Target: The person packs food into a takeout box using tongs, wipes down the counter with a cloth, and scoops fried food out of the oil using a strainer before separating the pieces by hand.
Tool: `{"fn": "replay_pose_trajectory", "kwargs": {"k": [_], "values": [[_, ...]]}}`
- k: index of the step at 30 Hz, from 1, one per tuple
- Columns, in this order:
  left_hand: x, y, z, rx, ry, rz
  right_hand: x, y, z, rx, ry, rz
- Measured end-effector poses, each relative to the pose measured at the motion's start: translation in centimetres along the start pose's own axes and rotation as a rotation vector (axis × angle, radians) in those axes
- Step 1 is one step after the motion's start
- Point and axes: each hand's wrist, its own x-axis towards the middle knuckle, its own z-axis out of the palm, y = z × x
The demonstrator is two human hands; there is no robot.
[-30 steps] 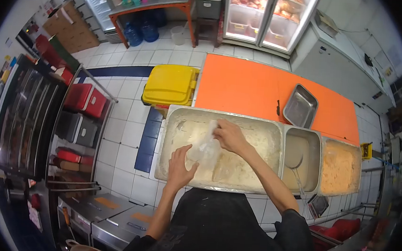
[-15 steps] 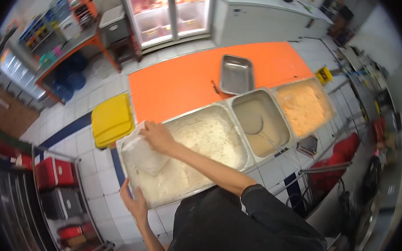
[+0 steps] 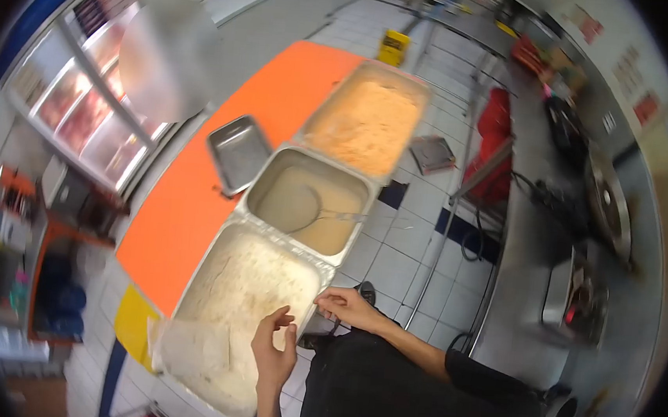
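Note:
My left hand (image 3: 274,350) is raised over the near edge of the large metal tray (image 3: 177,304) of pale flour, its fingers apart and nothing in it. By that tray's right corner is my right hand (image 3: 344,306), fingers curled together; whether it holds anything is too small to tell. A translucent plastic bag (image 3: 196,351) lies at the tray's lower left end. Beside the flour, a smaller tub of cloudy liquid (image 3: 332,235) has a wire strainer (image 3: 301,206) resting in it. Beyond stands a tray of orange coating (image 3: 368,125).
An orange table top (image 3: 176,220) with a steel pan (image 3: 240,154) lies left of the trays. A yellow bin (image 3: 135,326) is at lower left. A metal counter (image 3: 519,301) with cookware runs along the right. Something pale and blurred covers part of the fridge.
The view has swung right. My right hand has let go of the plastic bag, which now lies at the tray's end, and has moved to the tray's right corner. My left hand is over the near edge.

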Motion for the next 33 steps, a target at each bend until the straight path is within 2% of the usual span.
{"fn": "replay_pose_trajectory", "kwargs": {"k": [1, 3, 4, 5, 6, 7, 10, 11, 12, 13, 14, 15, 16, 17, 18, 20, 22, 24, 25, 27, 28, 29, 31, 32, 33], "values": [[1.5, 2.1, 1.9, -0.003, -0.074, 0.069, -0.9, -0.4, -1.6, 0.031, 0.057, -0.027], [4.4, 7.0, 6.6, -0.072, -0.203, 0.223, -3.0, -1.5, -5.5, 0.312, 0.224, 0.000], [5.5, 9.7, 9.5, -0.141, -0.243, 0.284, -3.6, -1.3, -7.7, 0.404, 0.240, -0.027], [6.2, 12.0, 12.7, -0.157, -0.311, 0.333, -4.4, -1.6, -9.8, 0.424, 0.310, -0.072], [6.9, 14.2, 16.0, -0.211, -0.359, 0.436, -5.1, -2.0, -11.8, 0.636, 0.329, -0.116], [7.6, 16.3, 19.6, -0.272, -0.400, 0.537, -5.6, -2.5, -14.3, 0.839, 0.329, -0.173], [9.5, 19.0, 33.5, -0.378, -0.600, 0.783, -9.6, -5.3, -20.4, 1.014, 0.426, -0.282], [10.8, 18.5, 37.6, -0.295, -0.621, 0.761, -11.2, -6.4, -22.0, 1.081, 0.476, -0.298], [12.0, 17.9, 41.6, -0.210, -0.643, 0.741, -11.7, -7.3, -24.3, 1.044, 0.773, -0.278], [14.9, 15.2, 45.7, -0.016, -0.603, 0.625, -14.0, -9.4, -26.0, 1.033, 0.799, -0.309], [16.5, 13.0, 49.6, -0.003, -0.609, 0.483, -17.2, -12.6, -26.6, 0.736, 1.099, -0.495], [17.8, 10.6, 53.2, -0.061, -0.710, 0.272, -19.4, -14.7, -27.8, 0.407, 1.374, -0.672], [17.5, 11.7, 54.7, -0.202, -0.872, -0.003, -20.8, -15.0, -29.7, 0.061, 1.503, -0.756], [16.7, 13.1, 55.6, -0.324, -1.030, -0.295, -20.7, -14.5, -31.5, 0.053, 1.527, -0.773], [15.1, 14.2, 56.7, -0.495, -1.203, -0.341, -19.4, -12.8, -33.3, -0.093, 1.623, -0.680], [11.2, 17.4, 58.8, -0.484, -1.275, -0.363, -16.4, -7.5, -37.5, -0.386, 1.804, -0.452], [9.7, 21.6, 59.1, -0.490, -1.360, -0.383, -16.4, 1.0, -43.8, -0.170, 2.014, -0.311], [10.9, 26.9, 59.3, -0.825, -1.445, -0.382, -19.8, 3.0, -46.1, 0.078, 2.241, -0.268], [11.8, 27.0, 60.6, -0.831, -1.463, -0.381, -21.5, 3.6, -47.1, 0.156, 2.209, -0.258], [14.1, 25.9, 64.0, -0.513, -1.322, 0.442, -24.8, 2.9, -49.3, 0.210, 2.180, -0.242], [15.3, 24.7, 66.1, -0.359, -1.260, 0.591, -26.7, 0.9, -50.5, 0.444, 2.056, -0.379], [16.7, 21.7, 69.0, -0.234, -1.301, 0.630, -28.3, -1.4, -51.7, 0.667, 1.913, -0.510], [20.2, 15.4, 74.2, 0.121, -1.457, 0.752, -31.1, -6.6, -54.4, 0.824, 1.784, -0.771], [22.5, 12.0, 75.8, 0.374, -1.562, 0.830, -32.2, -9.3, -55.3, 0.820, 1.810, -0.776], [24.7, 8.2, 77.7, 0.462, -1.595, 0.829, -33.5, -12.4, -56.7, 0.887, 1.725, -0.881]]}}
